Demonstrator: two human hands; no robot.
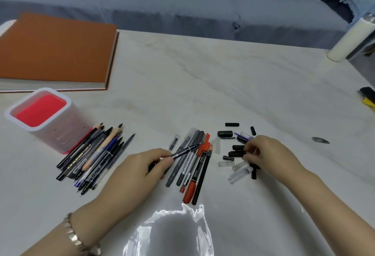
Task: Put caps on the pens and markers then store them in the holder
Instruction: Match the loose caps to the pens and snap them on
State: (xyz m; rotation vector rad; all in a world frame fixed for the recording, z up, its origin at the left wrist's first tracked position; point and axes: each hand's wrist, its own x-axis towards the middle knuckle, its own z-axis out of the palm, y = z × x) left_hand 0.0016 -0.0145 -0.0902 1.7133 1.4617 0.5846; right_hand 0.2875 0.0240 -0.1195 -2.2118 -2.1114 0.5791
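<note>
While the left hand (140, 166) grips a thin black pen (184, 151) between thumb and curled fingers, the pen slants over a row of grey, red and black markers (194, 166) lying well to the right of the white square plastic holder with a red inside (65, 140). Farther right of the holder, the right hand (265, 154) curls over a scatter of black and clear caps (233, 163) and pinches a short black cap (235, 153) between thumb and forefinger. Touching the holder's right wall lies a bundle of loose pens and pencils (95, 154). Behind the holder rests a large orange-covered book (54, 50) on the white marbled table (203, 83).
</note>
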